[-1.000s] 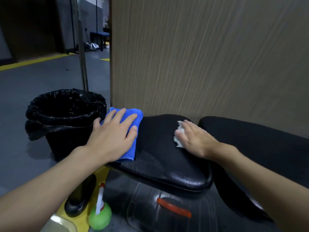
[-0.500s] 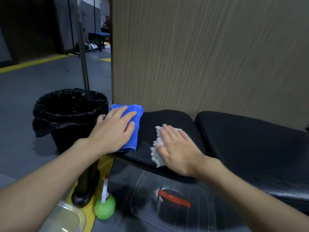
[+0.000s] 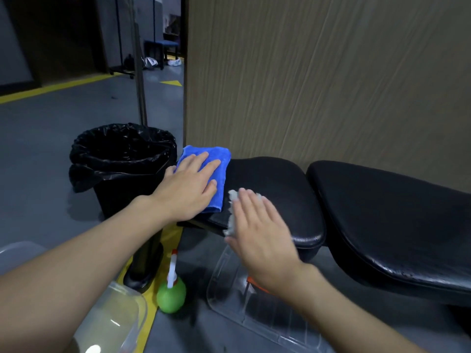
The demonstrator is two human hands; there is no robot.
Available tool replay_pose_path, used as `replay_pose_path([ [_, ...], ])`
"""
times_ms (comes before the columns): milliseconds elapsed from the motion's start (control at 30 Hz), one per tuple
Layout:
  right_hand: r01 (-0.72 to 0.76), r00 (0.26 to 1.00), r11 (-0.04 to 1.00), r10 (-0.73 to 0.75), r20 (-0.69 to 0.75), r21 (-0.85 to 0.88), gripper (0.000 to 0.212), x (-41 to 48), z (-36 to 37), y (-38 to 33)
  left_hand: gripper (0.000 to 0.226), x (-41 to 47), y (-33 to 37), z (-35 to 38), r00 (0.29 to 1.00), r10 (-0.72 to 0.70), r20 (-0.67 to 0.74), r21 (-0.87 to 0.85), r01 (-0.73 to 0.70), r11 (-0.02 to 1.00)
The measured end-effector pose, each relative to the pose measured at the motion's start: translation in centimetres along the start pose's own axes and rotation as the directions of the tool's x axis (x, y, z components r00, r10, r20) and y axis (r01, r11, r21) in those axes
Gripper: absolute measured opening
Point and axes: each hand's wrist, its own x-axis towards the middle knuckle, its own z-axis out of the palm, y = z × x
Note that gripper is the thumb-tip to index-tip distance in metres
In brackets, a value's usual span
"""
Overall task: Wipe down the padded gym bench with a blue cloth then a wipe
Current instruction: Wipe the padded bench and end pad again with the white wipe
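Left fingers (image 3: 204,161): straight and slightly spread, laid flat on the blue cloth (image 3: 219,159) with nothing gripped. The left hand (image 3: 188,189) covers the near half of the folded cloth, which lies on the left end of the bench seat pad (image 3: 275,182), its far edge exposed. Right fingers (image 3: 251,202): straight and close together, pressing a white wipe (image 3: 232,195) flat against the seat pad. The wipe shows only past the fingertips and along the thumb side of the right hand (image 3: 260,233), which is blurred. The wipe lies near the front left edge of the pad, just beside the near corner of the cloth. A second black pad (image 3: 382,212) adjoins the seat pad on the right. A bin (image 3: 122,159) with a black liner stands just beside the cloth end. On the floor below are a green spray bottle (image 3: 171,295) and a clear plastic tray (image 3: 254,317).
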Motion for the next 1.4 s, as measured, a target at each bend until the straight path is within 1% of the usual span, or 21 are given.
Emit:
replay_pose_path([
  [67, -0.033, 0.999, 0.998, 0.033, 0.003, -0.062, 0.074, 1.2, 0.5, -2.1, 0.054, 0.1, 0.1, -0.1, 1.000, -0.001, 0.003, -0.005, 0.001, 1.000],
  [133, -0.046, 0.999, 0.996, 0.046, 0.009, -0.079, 0.075, 1.3, 0.4, -2.7, 0.053, 0.0, 0.1, -0.2, 1.000, 0.002, 0.000, -0.013, -0.002, 1.000],
  [233, -0.031, 0.999, 0.999, 0.031, 0.009, -0.033, 0.076, -0.4, -0.1, -0.7, 0.053, -0.1, 0.0, -0.1, 1.000, 0.011, -0.005, -0.013, -0.011, 1.000],
  [300, -0.051, 0.998, 0.999, 0.051, -0.028, -0.011, 0.077, -2.2, -0.2, 0.9, 0.053, -0.1, -0.1, 0.1, 1.000, 0.013, -0.002, -0.011, -0.013, 1.000],
  [367, -0.087, 0.996, 0.996, 0.086, -0.039, -0.021, 0.077, -2.9, -0.1, 1.3, 0.053, -0.2, -0.2, 0.4, 1.000, 0.012, -0.005, -0.007, -0.012, 1.000],
  [433, -0.106, 0.994, 0.992, 0.103, -0.049, -0.065, 0.079, -1.8, 0.1, 0.5, 0.053, -0.2, -0.1, 0.6, 1.000, 0.006, -0.015, 0.011, -0.006, 1.000],
  [567, -0.033, 0.999, 0.995, 0.032, -0.014, -0.092, 0.090, 1.1, 0.6, -0.9, 0.053, -0.1, 0.3, 0.6, 1.000, -0.006, -0.030, 0.042, 0.007, 0.999],
  [667, -0.013, 1.000, 0.996, 0.011, -0.019, -0.085, 0.087, -0.6, 0.3, 0.6, 0.052, 0.0, 0.7, 0.1, 0.999, -0.022, -0.046, 0.059, 0.024, 0.998],
  [733, -0.056, 0.998, 0.996, 0.053, -0.035, -0.074, 0.080, -2.9, 0.1, 2.4, 0.051, 0.2, 1.1, -0.2, 0.997, -0.014, -0.079, 0.066, 0.019, 0.998],
  [800, -0.148, 0.989, 0.987, 0.146, -0.039, -0.066, 0.074, -5.0, 0.1, 4.0, 0.050, 0.3, 1.9, -0.1, 0.994, 0.022, -0.107, 0.061, -0.015, 0.998],
  [900, -0.285, 0.958, 0.957, 0.282, -0.043, -0.059, 0.074, -6.5, -0.2, 4.9, 0.055, 0.3, 2.9, 0.2, 0.993, 0.065, -0.099, 0.077, -0.058, 0.995],
  [967, -0.360, 0.931, 0.932, 0.357, -0.076, -0.035, 0.074, -6.5, -1.1, 4.4, 0.058, 0.5, 3.6, 0.4, 0.992, 0.082, -0.100, 0.091, -0.073, 0.993],
  [1000, -0.362, 0.929, 0.932, 0.360, -0.088, -0.009, 0.073, -6.4, -1.5, 4.0, 0.058, 0.6, 3.9, 0.4, 0.991, 0.083, -0.108, 0.095, -0.073, 0.993],
  [1100, -0.284, 0.953, 0.956, 0.290, -0.088, 0.080, 0.069, -6.5, -1.1, 2.9, 0.052, 1.0, 4.5, 0.6, 0.990, 0.080, -0.116, 0.101, -0.068, 0.993],
  [1167, -0.348, 0.931, 0.927, 0.359, -0.064, 0.138, 0.068, -6.7, -0.5, 2.9, 0.044, 1.3, 4.9, 0.8, 0.991, 0.074, -0.112, 0.103, -0.063, 0.993],
  [1233, -0.428, 0.896, 0.887, 0.442, -0.049, 0.173, 0.069, -6.5, 0.0, 3.3, 0.042, 1.5, 5.1, 1.1, 0.994, 0.057, -0.090, 0.105, -0.048, 0.993],
  [1300, -0.459, 0.881, 0.864, 0.472, -0.017, 0.206, 0.072, -5.6, 0.1, 4.0, 0.043, 1.7, 5.1, 1.7, 0.996, 0.054, -0.065, 0.136, -0.044, 0.990],
  [1367, -0.494, 0.867, 0.833, 0.495, 0.060, 0.248, 0.083, -4.2, 0.5, 5.2, 0.044, 1.7, 5.0, 2.1, 0.996, 0.068, -0.065, 0.158, -0.057, 0.986],
  [1400, -0.504, 0.863, 0.832, 0.497, 0.093, 0.234, 0.094, -3.4, 0.7, 5.8, 0.047, 1.6, 5.0, 2.2, 0.995, 0.072, -0.072, 0.162, -0.060, 0.985],
])
